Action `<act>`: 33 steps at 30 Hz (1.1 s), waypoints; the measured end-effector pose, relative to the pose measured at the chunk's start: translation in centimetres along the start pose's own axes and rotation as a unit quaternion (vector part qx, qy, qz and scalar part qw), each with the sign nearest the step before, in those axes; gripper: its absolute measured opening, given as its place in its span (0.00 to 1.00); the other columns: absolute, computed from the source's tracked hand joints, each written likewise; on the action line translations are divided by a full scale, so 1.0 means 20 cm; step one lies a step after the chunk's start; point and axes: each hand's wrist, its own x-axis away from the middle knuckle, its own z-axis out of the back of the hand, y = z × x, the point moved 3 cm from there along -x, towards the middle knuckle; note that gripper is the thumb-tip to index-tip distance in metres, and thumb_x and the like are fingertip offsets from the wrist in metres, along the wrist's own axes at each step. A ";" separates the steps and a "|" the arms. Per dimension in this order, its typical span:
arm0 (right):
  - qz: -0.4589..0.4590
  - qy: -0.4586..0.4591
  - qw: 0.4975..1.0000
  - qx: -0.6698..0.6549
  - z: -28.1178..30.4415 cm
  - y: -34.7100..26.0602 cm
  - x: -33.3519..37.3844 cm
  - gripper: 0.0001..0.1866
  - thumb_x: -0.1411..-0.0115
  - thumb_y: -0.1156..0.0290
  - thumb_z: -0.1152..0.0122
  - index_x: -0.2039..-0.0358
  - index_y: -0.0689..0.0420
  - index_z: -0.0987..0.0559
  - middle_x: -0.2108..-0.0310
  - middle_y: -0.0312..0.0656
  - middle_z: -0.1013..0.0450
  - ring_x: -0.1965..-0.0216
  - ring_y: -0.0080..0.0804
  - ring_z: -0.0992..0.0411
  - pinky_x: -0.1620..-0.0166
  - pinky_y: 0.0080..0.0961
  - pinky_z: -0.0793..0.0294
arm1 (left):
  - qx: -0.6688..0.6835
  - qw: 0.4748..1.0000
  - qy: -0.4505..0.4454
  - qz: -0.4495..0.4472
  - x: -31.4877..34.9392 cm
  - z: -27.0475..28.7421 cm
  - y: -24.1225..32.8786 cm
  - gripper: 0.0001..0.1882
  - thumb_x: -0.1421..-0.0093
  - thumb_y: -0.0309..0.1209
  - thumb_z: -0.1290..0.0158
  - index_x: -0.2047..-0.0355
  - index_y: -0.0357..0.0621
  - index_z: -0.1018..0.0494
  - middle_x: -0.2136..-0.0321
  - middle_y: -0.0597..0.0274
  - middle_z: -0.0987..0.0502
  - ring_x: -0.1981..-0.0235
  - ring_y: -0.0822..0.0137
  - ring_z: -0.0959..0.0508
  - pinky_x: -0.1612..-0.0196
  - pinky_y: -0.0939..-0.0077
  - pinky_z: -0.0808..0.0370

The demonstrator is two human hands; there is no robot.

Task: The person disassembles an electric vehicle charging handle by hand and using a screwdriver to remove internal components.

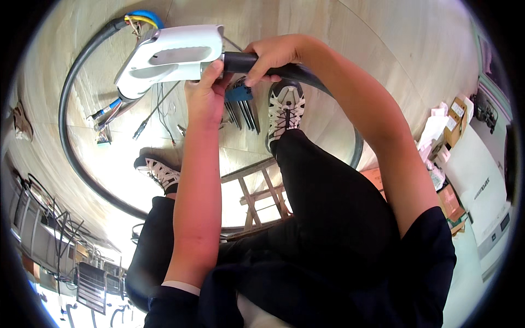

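Held up above the floor is a white charging gun [183,71] with a looped handle, its nose tilted down to the left. My left hand [208,93] is closed around its rear end, thumb on top beside the cable joint. From that end runs a thick black cable [238,62], and my right hand [273,57] is wrapped round it just behind the joint. Below my hands a blue holder with several dark hex keys [240,95] lies on the floor. A blue-handled tool [106,109] and thin loose wires [158,112] lie under the gun's nose.
The cable loops round the left [64,109], ending in blue and yellow wires [143,21]. My shoes [285,106] stand near the tools. A wooden stool [257,191] is beneath me. Cartons [455,120] and a white cabinet [476,180] stand right; metal racks [90,287] are lower left.
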 end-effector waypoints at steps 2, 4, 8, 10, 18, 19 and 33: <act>0.022 0.059 0.997 0.050 -0.04 -0.07 0.05 0.23 0.53 0.58 0.27 0.67 0.63 0.25 0.83 0.35 0.31 0.84 0.23 0.32 0.78 0.23 0.34 | 0.005 1.000 0.007 0.008 0.00 0.00 0.00 0.24 0.43 0.25 0.39 0.48 0.37 0.33 0.56 0.56 0.26 0.56 0.61 0.22 0.49 0.60 0.20; 0.018 0.111 0.991 0.075 -0.07 -0.06 0.07 0.23 0.53 0.57 0.28 0.67 0.63 0.24 0.84 0.36 0.30 0.84 0.24 0.31 0.78 0.25 0.33 | -0.014 0.999 0.037 0.026 0.03 0.00 -0.01 0.23 0.41 0.28 0.39 0.49 0.35 0.33 0.56 0.54 0.25 0.55 0.60 0.22 0.50 0.61 0.20; 0.014 0.180 0.973 0.140 -0.12 -0.07 0.06 0.24 0.53 0.55 0.29 0.66 0.64 0.23 0.84 0.40 0.29 0.83 0.28 0.29 0.77 0.27 0.32 | 0.054 0.997 0.012 0.050 0.02 0.10 -0.06 0.24 0.40 0.30 0.39 0.48 0.33 0.35 0.54 0.51 0.25 0.55 0.57 0.22 0.49 0.59 0.22; 0.019 0.197 0.969 0.148 -0.15 -0.07 0.07 0.25 0.54 0.55 0.29 0.65 0.64 0.22 0.82 0.42 0.28 0.82 0.30 0.28 0.76 0.28 0.30 | 0.037 0.998 0.022 0.043 0.05 0.09 -0.05 0.24 0.40 0.31 0.39 0.48 0.34 0.35 0.54 0.52 0.25 0.55 0.57 0.22 0.48 0.58 0.24; 0.034 0.240 0.954 0.175 -0.19 -0.06 0.03 0.29 0.56 0.55 0.29 0.60 0.66 0.22 0.78 0.46 0.24 0.78 0.35 0.23 0.71 0.31 0.24 | -0.015 0.997 0.081 -0.004 0.04 0.03 -0.04 0.24 0.42 0.32 0.37 0.50 0.34 0.32 0.56 0.55 0.25 0.57 0.60 0.22 0.56 0.64 0.21; 0.036 0.244 0.953 0.176 -0.19 -0.06 0.02 0.29 0.56 0.55 0.29 0.60 0.66 0.22 0.78 0.46 0.24 0.78 0.34 0.23 0.72 0.31 0.24 | -0.032 0.995 0.090 -0.007 0.04 0.02 -0.05 0.24 0.41 0.33 0.38 0.49 0.35 0.32 0.56 0.56 0.25 0.57 0.61 0.22 0.55 0.65 0.22; 0.031 0.241 0.955 0.168 -0.16 -0.05 0.02 0.25 0.55 0.57 0.30 0.63 0.64 0.22 0.82 0.44 0.26 0.80 0.35 0.25 0.74 0.30 0.25 | -0.054 0.992 0.108 0.020 0.04 0.01 -0.06 0.25 0.39 0.37 0.40 0.47 0.39 0.33 0.54 0.57 0.26 0.52 0.61 0.26 0.47 0.64 0.27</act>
